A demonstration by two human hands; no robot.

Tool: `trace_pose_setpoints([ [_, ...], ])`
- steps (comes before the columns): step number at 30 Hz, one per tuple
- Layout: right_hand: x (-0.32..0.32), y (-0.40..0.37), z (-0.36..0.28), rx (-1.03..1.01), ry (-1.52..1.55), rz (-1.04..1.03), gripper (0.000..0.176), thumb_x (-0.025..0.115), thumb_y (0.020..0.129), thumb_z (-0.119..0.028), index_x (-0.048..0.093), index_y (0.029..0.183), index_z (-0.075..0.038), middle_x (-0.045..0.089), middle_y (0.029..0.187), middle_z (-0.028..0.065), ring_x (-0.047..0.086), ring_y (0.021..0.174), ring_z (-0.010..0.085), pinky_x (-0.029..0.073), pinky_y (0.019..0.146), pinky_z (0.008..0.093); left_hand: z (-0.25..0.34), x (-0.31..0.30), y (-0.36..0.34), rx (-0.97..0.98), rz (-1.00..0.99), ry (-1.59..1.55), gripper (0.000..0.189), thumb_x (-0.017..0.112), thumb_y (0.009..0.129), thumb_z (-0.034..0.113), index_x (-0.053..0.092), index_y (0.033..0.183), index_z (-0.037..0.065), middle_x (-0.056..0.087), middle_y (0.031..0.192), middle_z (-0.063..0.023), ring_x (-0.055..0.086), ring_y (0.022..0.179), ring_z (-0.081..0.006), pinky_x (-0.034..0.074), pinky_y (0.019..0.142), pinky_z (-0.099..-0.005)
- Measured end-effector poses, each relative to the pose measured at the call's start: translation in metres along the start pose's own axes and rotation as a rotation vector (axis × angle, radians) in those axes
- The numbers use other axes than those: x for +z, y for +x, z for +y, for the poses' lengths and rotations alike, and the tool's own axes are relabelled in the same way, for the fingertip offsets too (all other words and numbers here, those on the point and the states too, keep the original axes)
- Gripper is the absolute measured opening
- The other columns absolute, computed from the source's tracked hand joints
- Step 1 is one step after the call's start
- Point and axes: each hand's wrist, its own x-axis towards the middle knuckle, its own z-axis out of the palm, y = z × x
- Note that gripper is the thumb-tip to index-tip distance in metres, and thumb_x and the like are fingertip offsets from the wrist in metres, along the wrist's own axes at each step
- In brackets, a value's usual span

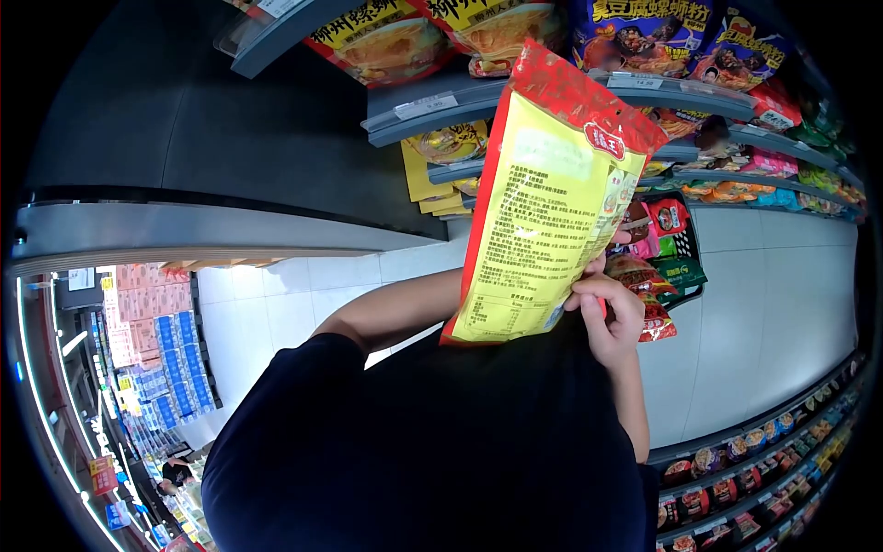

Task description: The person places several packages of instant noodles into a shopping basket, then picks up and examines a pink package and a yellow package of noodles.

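Note:
A red and yellow noodle packet (pixel 543 202) is held up in front of my chest, slightly tilted, its printed back towards me. My right hand (pixel 609 317) pinches the packet's lower right edge between thumb and fingers. Behind the packet runs my left forearm, and most of my left hand (pixel 596 266) is hidden there. Only a few of its fingertips show, at the packet's right edge, apparently supporting it from the back.
Beyond the packet, a black shopping basket (pixel 696 253) with several colourful packets stands on the tiled floor (pixel 754 304). Shelves of bagged noodles (pixel 501 37) run along the top. More stocked shelves (pixel 727 488) line the lower right. Stacked boxes (pixel 152 322) and a person (pixel 175 473) appear at left.

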Motion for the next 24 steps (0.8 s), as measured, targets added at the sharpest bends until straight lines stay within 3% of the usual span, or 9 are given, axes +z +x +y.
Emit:
trace_pose_setpoints([
  [4, 0.000, 0.001, -0.002, -0.002, -0.009, 0.010, 0.009, 0.058, 0.090, 0.001, 0.066, 0.094, -0.001, 0.068, 0.071, 0.0069, 0.068, 0.067, 0.0190, 0.050, 0.090, 0.0355, 0.001, 0.000, 0.000, -0.020, 0.002, -0.015, 0.076, 0.048, 0.099, 0.049, 0.027, 0.150, -0.004, 0.054, 0.097, -0.0089, 0.059, 0.074, -0.0191, 0.049, 0.059, -0.0299],
  [8, -0.001, -0.002, -0.002, 0.017, -0.004, 0.020, 0.009, 0.058, 0.090, 0.001, 0.066, 0.093, -0.001, 0.069, 0.071, 0.0065, 0.067, 0.067, 0.0188, 0.049, 0.092, 0.0364, -0.002, -0.005, 0.006, -0.022, 0.050, 0.082, 0.084, 0.050, 0.096, 0.056, 0.026, 0.148, -0.006, 0.048, 0.095, -0.0065, 0.051, 0.073, -0.0146, 0.043, 0.060, -0.0234],
  [9, -0.005, -0.002, 0.002, -0.061, -0.040, -0.040, 0.010, 0.054, 0.094, 0.002, 0.063, 0.098, 0.003, 0.067, 0.077, 0.0092, 0.065, 0.068, 0.0149, 0.051, 0.067, 0.0261, -0.002, -0.002, 0.004, -0.026, 0.000, -0.013, 0.087, 0.050, 0.095, 0.057, 0.025, 0.148, -0.008, 0.049, 0.096, -0.0079, 0.053, 0.075, -0.0161, 0.045, 0.059, -0.0250],
  [15, -0.006, -0.005, 0.002, -0.049, -0.015, -0.050, 0.010, 0.053, 0.095, 0.002, 0.062, 0.099, 0.003, 0.066, 0.078, 0.0095, 0.064, 0.069, 0.0148, 0.050, 0.067, 0.0260, -0.005, -0.012, 0.006, -0.024, -0.011, 0.020, 0.089, 0.052, 0.094, 0.056, 0.025, 0.147, -0.010, 0.050, 0.094, -0.0079, 0.055, 0.075, -0.0168, 0.048, 0.060, -0.0261],
  [18, -0.003, -0.005, -0.001, 0.035, 0.036, 0.011, 0.008, 0.057, 0.091, 0.001, 0.065, 0.094, 0.000, 0.068, 0.072, 0.0077, 0.067, 0.068, 0.0188, 0.048, 0.094, 0.0366, -0.005, -0.010, 0.005, -0.026, 0.012, 0.113, 0.083, 0.054, 0.095, 0.051, 0.027, 0.146, -0.009, 0.051, 0.095, -0.0061, 0.056, 0.077, -0.0155, 0.047, 0.065, -0.0256],
  [22, -0.002, -0.006, 0.000, 0.048, 0.046, 0.019, 0.009, 0.057, 0.091, 0.001, 0.065, 0.095, 0.000, 0.069, 0.073, 0.0080, 0.067, 0.069, 0.0187, 0.048, 0.093, 0.0360, 0.004, 0.010, 0.001, -0.062, 0.069, 0.254, 0.075, 0.055, 0.097, 0.044, 0.030, 0.145, -0.008, 0.053, 0.096, -0.0042, 0.056, 0.078, -0.0134, 0.046, 0.069, -0.0249],
  [24, -0.002, -0.007, -0.002, 0.079, 0.065, 0.025, 0.009, 0.058, 0.091, 0.001, 0.066, 0.095, 0.001, 0.069, 0.073, 0.0081, 0.068, 0.069, 0.0186, 0.049, 0.093, 0.0356, 0.004, 0.013, 0.000, -0.049, 0.039, 0.149, 0.072, 0.055, 0.097, 0.043, 0.032, 0.144, -0.007, 0.053, 0.096, -0.0043, 0.057, 0.077, -0.0130, 0.046, 0.069, -0.0248],
])
